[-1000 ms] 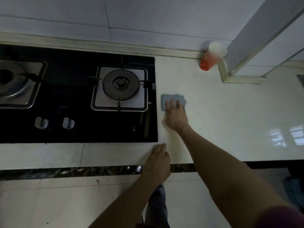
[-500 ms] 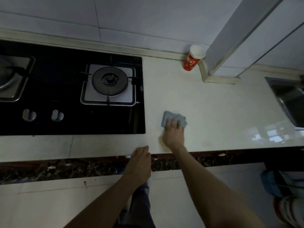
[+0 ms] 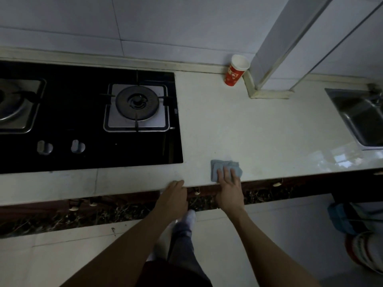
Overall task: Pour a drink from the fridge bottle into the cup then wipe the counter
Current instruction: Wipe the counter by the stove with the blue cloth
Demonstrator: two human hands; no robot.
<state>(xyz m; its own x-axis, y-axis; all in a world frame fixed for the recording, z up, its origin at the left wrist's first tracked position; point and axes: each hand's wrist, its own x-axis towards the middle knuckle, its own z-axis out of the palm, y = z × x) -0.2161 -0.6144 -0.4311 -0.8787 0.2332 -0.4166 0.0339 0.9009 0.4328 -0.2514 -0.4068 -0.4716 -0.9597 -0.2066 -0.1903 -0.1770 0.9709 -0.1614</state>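
Now blue cloth (image 3: 222,167) crumpled, seemingly folded, under right hand (image 3: 230,190).

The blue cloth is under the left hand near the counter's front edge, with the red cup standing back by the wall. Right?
Not quite: the head view shows the right hand pressing the blue cloth; the left hand rests on the counter edge. The red cup is as stated.

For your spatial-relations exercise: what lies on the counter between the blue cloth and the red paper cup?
Nothing: the head view shows only bare white counter between the blue cloth and the red paper cup.
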